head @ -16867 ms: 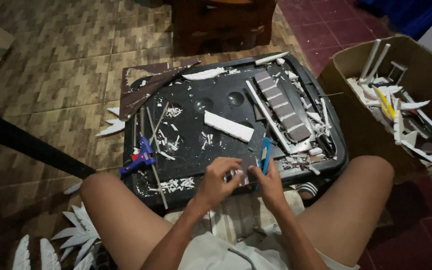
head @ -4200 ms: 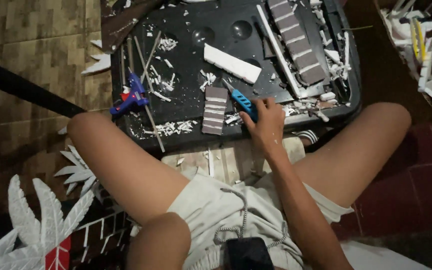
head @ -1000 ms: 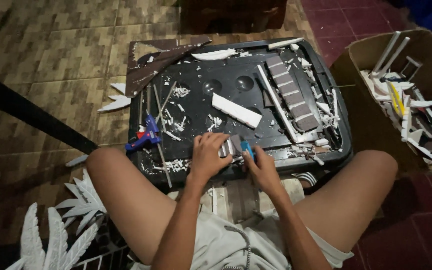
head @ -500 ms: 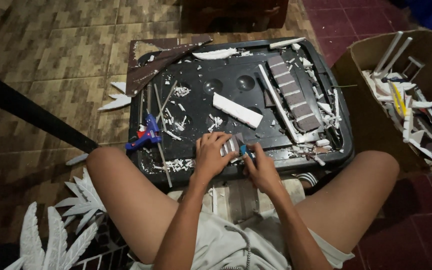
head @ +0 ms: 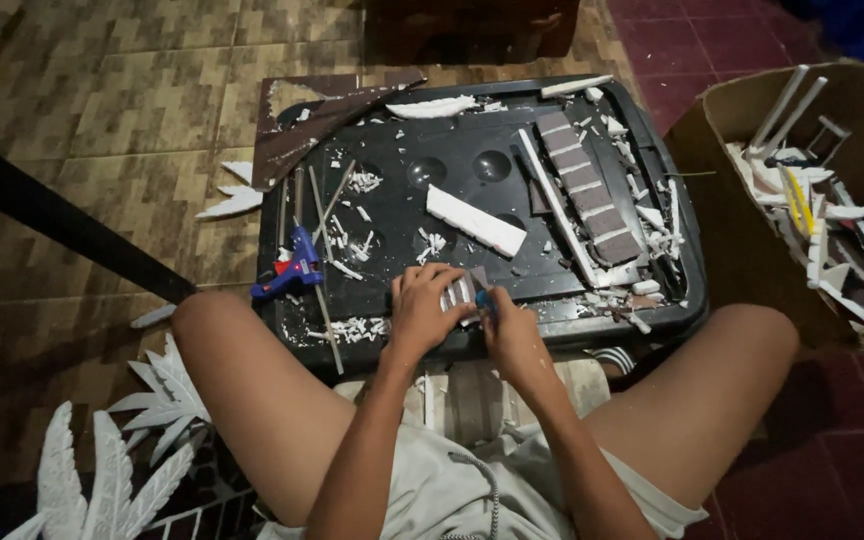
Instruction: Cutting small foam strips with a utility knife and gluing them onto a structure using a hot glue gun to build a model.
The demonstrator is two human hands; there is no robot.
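Observation:
I sit on the floor with a black plastic tray between my knees. My left hand presses down on a small brown-and-white striped foam piece at the tray's near edge. Right beside it, my right hand grips a blue utility knife, whose tip is against the same piece. The knife's blade is hidden by my fingers.
On the tray lie a white foam block, a long striped foam strip, thin sticks, white scraps and a blue glue gun. A cardboard box of foam offcuts stands at the right. White foam leaf shapes lie by my left leg.
Both hands have stayed together on the small striped piece at the tray's near edge, shifting only slightly. Earlier the right hand alone reached onto the tray near the knife.

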